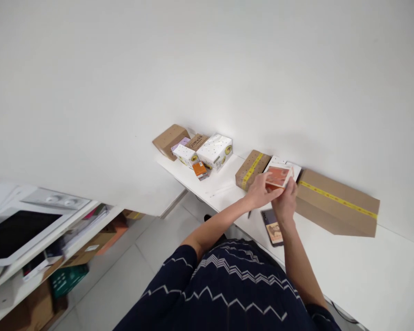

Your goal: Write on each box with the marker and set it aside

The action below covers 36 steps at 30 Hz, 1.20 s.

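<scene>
Both hands hold a small orange and white box above the white shelf-like table. My left hand grips its left side, with the fingers over the top face. On the right side, my right hand is closed around the box's edge. Just below the hands lies a phone with a picture on its back or case. A taped brown carton stands to the left of the held box. Behind it, partly hidden, is a white item.
A long brown carton with yellow tape lies on the right. Farther left are a white avocado-print box, a smaller white box, an orange box and an open brown carton. A microwave sits on shelving at left.
</scene>
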Tool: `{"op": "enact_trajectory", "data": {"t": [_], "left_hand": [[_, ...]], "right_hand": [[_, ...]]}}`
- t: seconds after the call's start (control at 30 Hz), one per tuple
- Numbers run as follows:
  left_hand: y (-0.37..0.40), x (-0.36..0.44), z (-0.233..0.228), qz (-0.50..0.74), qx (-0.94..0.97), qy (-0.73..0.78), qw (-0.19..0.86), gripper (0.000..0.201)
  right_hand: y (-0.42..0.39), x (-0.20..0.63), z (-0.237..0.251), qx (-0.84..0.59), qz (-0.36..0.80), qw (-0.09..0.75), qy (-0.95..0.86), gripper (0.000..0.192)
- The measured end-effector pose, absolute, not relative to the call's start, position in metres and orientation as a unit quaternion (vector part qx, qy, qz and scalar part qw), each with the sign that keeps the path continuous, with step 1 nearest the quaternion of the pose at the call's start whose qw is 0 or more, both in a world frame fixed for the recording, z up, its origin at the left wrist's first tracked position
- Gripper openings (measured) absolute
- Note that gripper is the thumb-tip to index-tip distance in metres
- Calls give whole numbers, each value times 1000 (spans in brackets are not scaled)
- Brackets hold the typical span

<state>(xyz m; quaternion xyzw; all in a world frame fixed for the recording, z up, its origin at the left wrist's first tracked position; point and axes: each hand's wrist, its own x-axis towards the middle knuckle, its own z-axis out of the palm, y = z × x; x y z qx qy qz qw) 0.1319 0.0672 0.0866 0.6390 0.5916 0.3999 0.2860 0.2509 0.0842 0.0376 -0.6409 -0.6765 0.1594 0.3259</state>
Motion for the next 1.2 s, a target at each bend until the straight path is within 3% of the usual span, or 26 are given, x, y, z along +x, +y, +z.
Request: {"op": "enact_trajectory", "data": {"t": [0.07,0.17,0.27,0.33,0.43,0.53,0.63,0.87,1.2], "left_hand": [[74,136,84,424,675,536,278,64],[73,122,68,408,692,537,257,49],[67,78,46,351,635,647,233,26],[65,38,32,286,532,767,216,21],[68,-23,14,236,394,871,176,33],[76,-71,-2,205,250,934,153,58],[89,-99,-15,186,218,949,134,73],[114,-119,-24,145,203,951,182,67],[97,-122,-29,139,244,944,174,59]], "right_hand": [[111,264,35,-660,172,340,-648,83],[140,277,29,-713,195,267,-618,64],[154,280,26,-750,187,223,-594,46],[157,281,25,-762,187,220,-580,40],[152,278,21,-751,189,247,-582,39],[129,272,9,-702,208,291,-616,44],[86,263,-11,-650,264,275,-658,46],[6,254,-55,-596,355,187,-696,41],[6,246,-59,-546,325,110,-765,30]]}}
